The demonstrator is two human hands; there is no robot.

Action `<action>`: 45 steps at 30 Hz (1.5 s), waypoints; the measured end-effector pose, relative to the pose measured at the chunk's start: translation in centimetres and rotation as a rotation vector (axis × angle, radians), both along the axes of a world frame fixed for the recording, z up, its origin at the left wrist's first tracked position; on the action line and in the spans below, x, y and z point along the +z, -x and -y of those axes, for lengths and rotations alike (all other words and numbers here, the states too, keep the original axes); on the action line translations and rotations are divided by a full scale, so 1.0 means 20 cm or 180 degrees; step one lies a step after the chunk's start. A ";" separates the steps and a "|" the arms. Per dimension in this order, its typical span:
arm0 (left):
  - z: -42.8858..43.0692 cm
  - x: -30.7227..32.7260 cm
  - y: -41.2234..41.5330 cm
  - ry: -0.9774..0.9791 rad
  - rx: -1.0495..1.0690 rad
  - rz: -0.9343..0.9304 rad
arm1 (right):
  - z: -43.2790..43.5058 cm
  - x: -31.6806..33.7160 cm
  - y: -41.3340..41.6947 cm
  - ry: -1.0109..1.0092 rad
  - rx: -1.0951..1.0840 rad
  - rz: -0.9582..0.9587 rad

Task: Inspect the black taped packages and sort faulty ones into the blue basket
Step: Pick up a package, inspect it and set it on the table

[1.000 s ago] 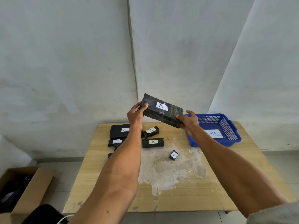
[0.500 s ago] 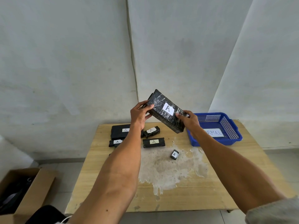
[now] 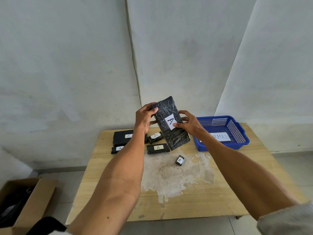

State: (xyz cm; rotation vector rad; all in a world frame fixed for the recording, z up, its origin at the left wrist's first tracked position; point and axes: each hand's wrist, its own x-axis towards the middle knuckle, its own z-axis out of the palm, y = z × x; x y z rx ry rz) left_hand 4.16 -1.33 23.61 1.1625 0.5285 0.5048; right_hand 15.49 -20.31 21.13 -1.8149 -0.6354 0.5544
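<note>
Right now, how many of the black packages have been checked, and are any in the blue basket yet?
None look sorted yet: the blue basket shows only a white paper sign. Both hands, left hand and right hand, hold one big package up for checking. Five more packages, such as the small package and the long package, wait on the table.

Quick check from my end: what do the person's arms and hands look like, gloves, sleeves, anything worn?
Both hands are bare: no gloves, rings or watch visible on the left hand or the right hand. Both forearms are uncovered. A light grey sleeve is pushed up on the right arm near the frame's corner; a whitish sleeve edge shows at the bottom of the left arm.
</note>
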 end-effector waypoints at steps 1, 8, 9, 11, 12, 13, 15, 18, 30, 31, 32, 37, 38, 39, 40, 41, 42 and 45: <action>0.00 0.01 0.00 -0.0034 -0.0017 -0.0009 | 0.00 0.00 0.00 -0.0050 -0.0001 0.0012; 0.02 0.02 -0.02 -0.0343 -0.0130 -0.0090 | -0.03 0.05 -0.01 -0.0192 0.0060 0.0402; 0.02 0.02 -0.02 -0.0378 -0.0142 -0.0118 | -0.03 0.05 -0.01 -0.0145 0.0059 0.0482; 0.01 0.02 -0.02 -0.0389 -0.0164 -0.0170 | -0.03 0.05 -0.02 -0.0074 0.0044 0.0597; 0.01 0.02 -0.02 -0.0380 -0.0175 -0.0196 | -0.03 0.05 -0.02 -0.0035 0.0078 0.0670; 0.00 0.01 -0.01 -0.0380 -0.0189 -0.0222 | -0.03 0.05 -0.02 0.0008 0.0140 0.0745; -0.01 0.00 -0.01 -0.0396 -0.0230 -0.0273 | -0.03 0.05 -0.02 0.0106 0.0249 0.0849; -0.02 0.00 0.00 -0.0364 -0.0275 -0.0325 | -0.03 0.04 -0.03 0.0152 0.0297 0.0859; 0.01 0.00 0.00 -0.0745 -0.0483 -0.0357 | -0.03 0.01 -0.02 0.0170 0.0528 0.1727; 0.01 0.01 0.00 -0.0781 -0.0494 -0.0359 | -0.03 0.01 -0.03 0.0135 0.0522 0.1736; 0.01 0.01 0.00 -0.0803 -0.0507 -0.0356 | -0.02 0.01 -0.03 0.0103 0.0519 0.1730; 0.01 0.00 -0.01 -0.0962 -0.0614 -0.0428 | 0.00 -0.01 -0.05 0.0105 0.0524 0.1721; 0.01 -0.01 -0.01 -0.0968 -0.0627 -0.0417 | 0.00 -0.01 -0.06 0.0112 0.0524 0.1708; 0.01 -0.01 -0.01 -0.0969 -0.0634 -0.0400 | 0.00 -0.01 -0.06 0.0119 0.0528 0.1693; 0.02 -0.01 -0.01 -0.0967 -0.0637 -0.0385 | 0.00 -0.01 -0.06 0.0127 0.0534 0.1678; 0.02 -0.02 -0.01 -0.0972 -0.0637 -0.0377 | 0.01 -0.01 -0.06 0.0138 0.0536 0.1661; 0.03 -0.02 -0.01 -0.0979 -0.0635 -0.0372 | 0.01 -0.01 -0.06 0.0143 0.0538 0.1643; 0.04 -0.01 -0.01 -0.0959 -0.0640 -0.0354 | 0.01 -0.01 -0.06 0.0127 0.0539 0.1630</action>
